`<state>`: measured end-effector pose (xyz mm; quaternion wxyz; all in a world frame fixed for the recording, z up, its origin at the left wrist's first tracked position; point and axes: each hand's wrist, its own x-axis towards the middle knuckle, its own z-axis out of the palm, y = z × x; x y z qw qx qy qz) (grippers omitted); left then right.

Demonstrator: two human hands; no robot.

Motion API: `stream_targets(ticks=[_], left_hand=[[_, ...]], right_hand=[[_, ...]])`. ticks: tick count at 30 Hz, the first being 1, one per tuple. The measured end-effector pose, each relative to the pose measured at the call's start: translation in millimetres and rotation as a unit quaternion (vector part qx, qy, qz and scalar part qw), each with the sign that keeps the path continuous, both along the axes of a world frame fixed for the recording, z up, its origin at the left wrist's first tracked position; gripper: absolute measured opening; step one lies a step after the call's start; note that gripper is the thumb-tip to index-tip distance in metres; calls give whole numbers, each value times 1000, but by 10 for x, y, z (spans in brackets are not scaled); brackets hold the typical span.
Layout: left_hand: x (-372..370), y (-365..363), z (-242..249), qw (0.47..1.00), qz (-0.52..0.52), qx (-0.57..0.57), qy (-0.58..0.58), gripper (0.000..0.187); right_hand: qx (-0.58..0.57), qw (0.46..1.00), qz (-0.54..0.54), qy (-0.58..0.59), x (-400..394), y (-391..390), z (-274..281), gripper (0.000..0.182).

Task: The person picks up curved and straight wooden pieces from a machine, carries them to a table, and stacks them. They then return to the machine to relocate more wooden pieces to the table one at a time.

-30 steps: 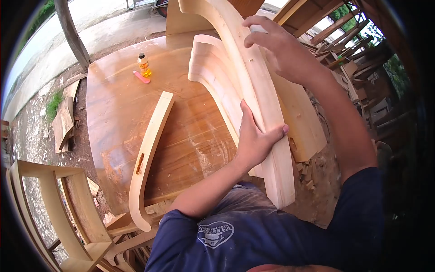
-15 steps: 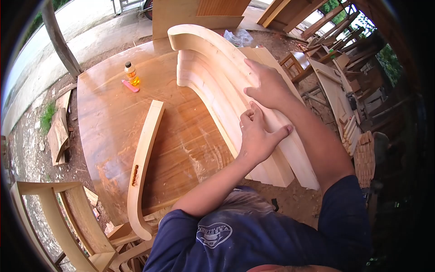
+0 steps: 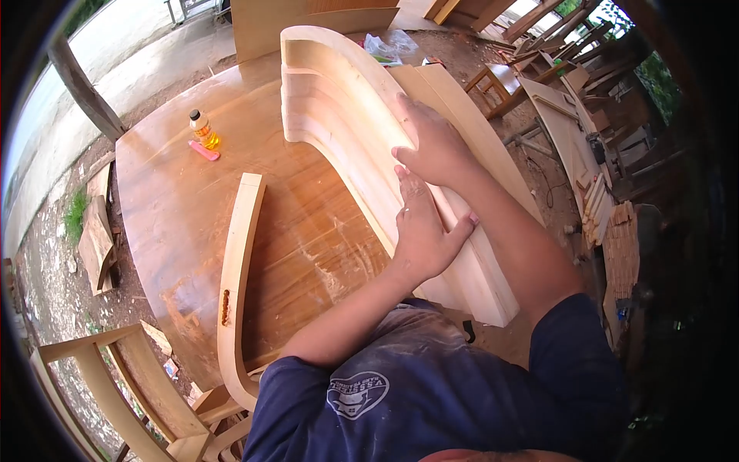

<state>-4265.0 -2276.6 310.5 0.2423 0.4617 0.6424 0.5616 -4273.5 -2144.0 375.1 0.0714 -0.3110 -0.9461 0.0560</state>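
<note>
Several pale curved wooden pieces (image 3: 346, 131) stand side by side on edge as a stack on the brown table, their near ends almost level. My right hand (image 3: 435, 146) clasps the stack about midway, its fingers over the upper edge and its thumb on the inner face. Just below it, my left hand (image 3: 422, 242) presses on the inner side with fingers stretched along the wood and thumb across the upper edge. Left of the stack lies a single curved wooden piece (image 3: 240, 254) with a dark slot cut in it.
On the table (image 3: 169, 223) stand a bottle of yellow liquid (image 3: 205, 129) and, beside it, a pink object (image 3: 204, 151). A flat board (image 3: 454, 108) lies behind the stack. A wooden frame (image 3: 127, 385) is at lower left, and stacked timber (image 3: 620, 262) at right.
The curved pieces have shifted against each other, and their ends are now closer to level. Both hands stay on the stack; my left fingers have straightened. The view has moved slightly.
</note>
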Motion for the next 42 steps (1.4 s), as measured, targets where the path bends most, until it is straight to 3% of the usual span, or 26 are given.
stream_targets(ticks=[2,4,6,10,11,13,15,17,18,22,23,29,32,36,40,42], left_hand=[[79,73,-43,999,5,-13,-37,113],[98,147,-54,999,9,-47,15,116],[102,128,-68,997,8,-58,42,117],[-338,-163,-246,996,-72,28,-33,104],[-561,-282,-470,997,-73,37,-5,94],[-978,-689,-931,975,109,-143,128,87],[-1384,-1305,-1434,866,249,-339,269,98],[-1673,-1980,-1802,755,298,-525,257,111],[-1755,-2217,-1779,719,280,-598,217,113],[-1945,-2594,-1919,745,200,-623,132,77],[-1898,-2605,-1919,761,207,-590,175,59],[-1853,-2218,-1373,802,54,-555,212,52],[-1988,-2096,-1376,813,-44,-478,330,48],[-1973,-1686,-1275,773,-156,-464,403,42],[-1756,-1131,-1437,781,-228,-335,476,36],[-1577,-749,-1428,735,-281,-348,509,32]], right_hand=[[-64,997,31,42,31,104,-42,83],[-122,989,52,57,20,160,94,79],[-100,991,51,75,41,151,54,78],[-90,993,32,75,-17,31,68,75],[-79,993,31,80,-25,23,47,74],[-76,993,15,86,-42,-14,83,68],[-70,992,26,102,-53,19,54,66],[-64,991,21,116,-39,40,43,63],[-63,991,17,119,-49,36,56,62],[-56,990,38,124,-15,67,6,59],[-50,990,35,127,2,42,-36,58],[-47,989,24,135,-17,48,-23,56],[-43,989,28,136,30,67,-62,55],[-37,989,30,138,-17,73,-33,56],[-52,992,11,111,-45,24,24,56],[-50,992,21,116,-46,33,36,55]])
